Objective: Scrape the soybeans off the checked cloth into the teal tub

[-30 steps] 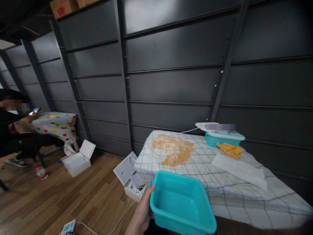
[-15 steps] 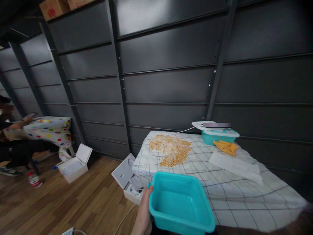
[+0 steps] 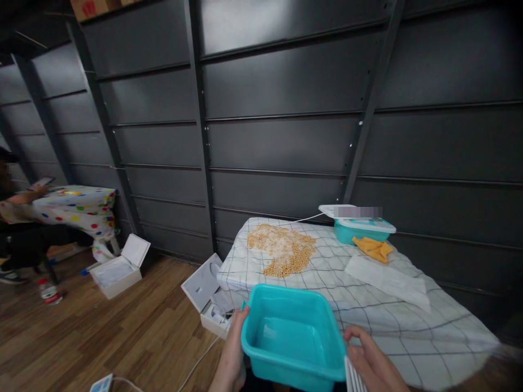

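My left hand (image 3: 237, 336) has hold of the turquoise tub (image 3: 294, 326) at its left wall, the thumb over the rim and the fingers closed around it, mostly hidden behind the plastic. My right hand (image 3: 368, 356) is beside the opposite wall, its fingers bent and partly spread; a white strip with dark lines (image 3: 353, 377) shows between it and the tub, and I cannot tell whether I grip that or the rim.

The tub is in front of me, upright at the near edge of the counter (image 3: 408, 337), overlapping that edge in my view. Its open mouth faces up and tips slightly toward me, so I see down to its bare bottom. Its long axis seems to run from left to right across my body, the right end slanting nearer to me.

Beyond it, on the checked cloth, yellow beans (image 3: 292, 264) lie spread with whitish grains (image 3: 278, 245) over part of them. Farther right stand a lidded turquoise container (image 3: 347, 234), an orange cloth (image 3: 373, 249) touching or just in front of it, and a white sheet (image 3: 386, 280) lying nearer me, its long side slanting down to the right
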`<control>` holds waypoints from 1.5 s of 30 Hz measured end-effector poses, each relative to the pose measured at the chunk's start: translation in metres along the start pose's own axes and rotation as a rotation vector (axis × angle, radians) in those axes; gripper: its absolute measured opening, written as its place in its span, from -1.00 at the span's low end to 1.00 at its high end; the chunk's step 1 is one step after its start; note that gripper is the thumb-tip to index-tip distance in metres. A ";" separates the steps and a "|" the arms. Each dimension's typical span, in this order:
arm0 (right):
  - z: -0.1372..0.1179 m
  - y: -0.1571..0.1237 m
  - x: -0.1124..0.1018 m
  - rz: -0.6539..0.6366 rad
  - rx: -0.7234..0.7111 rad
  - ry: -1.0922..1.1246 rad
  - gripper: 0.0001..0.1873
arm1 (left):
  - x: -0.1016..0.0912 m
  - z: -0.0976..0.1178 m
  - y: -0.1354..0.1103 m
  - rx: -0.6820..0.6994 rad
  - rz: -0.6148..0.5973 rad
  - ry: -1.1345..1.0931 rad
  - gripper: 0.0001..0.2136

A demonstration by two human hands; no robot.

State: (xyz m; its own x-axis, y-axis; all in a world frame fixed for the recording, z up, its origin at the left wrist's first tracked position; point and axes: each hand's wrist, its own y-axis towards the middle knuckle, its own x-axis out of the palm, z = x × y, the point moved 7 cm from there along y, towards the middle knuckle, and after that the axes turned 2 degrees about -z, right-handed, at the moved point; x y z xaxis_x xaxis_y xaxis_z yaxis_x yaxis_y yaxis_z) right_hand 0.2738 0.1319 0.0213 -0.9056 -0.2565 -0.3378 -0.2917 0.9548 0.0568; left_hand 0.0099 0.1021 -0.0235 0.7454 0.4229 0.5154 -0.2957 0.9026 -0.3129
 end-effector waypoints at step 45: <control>0.012 0.024 0.019 -0.059 0.108 0.311 -0.35 | 0.002 0.018 -0.028 0.644 0.147 0.283 -0.65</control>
State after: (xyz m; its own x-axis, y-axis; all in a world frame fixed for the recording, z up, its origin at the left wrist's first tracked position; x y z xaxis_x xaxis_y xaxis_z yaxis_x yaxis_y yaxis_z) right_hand 0.2529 0.1518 0.0049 -0.9437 -0.3291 -0.0333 -0.3268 0.9432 -0.0596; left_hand 0.0094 0.0789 0.0006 0.7714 0.5853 0.2497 -0.6335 0.7435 0.2143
